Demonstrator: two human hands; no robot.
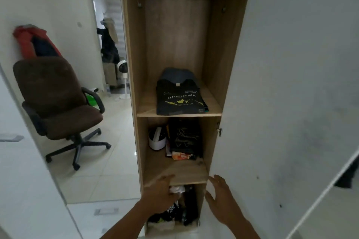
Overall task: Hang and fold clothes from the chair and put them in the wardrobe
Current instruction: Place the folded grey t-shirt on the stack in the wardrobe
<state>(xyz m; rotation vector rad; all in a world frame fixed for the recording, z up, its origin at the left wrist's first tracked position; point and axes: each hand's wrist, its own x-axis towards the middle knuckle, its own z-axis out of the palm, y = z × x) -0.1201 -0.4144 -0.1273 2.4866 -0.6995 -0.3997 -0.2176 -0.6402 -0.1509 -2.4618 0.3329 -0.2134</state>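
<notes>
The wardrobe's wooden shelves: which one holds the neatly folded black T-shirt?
The upper light-wood shelf, where the black T-shirt with yellow print lies flat. The middle shelf holds a white helmet and dark bundled items instead.

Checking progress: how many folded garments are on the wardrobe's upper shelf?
2: a black Indonesia T-shirt in front, and a grey garment showing just behind it. Others may be hidden beneath.
</notes>
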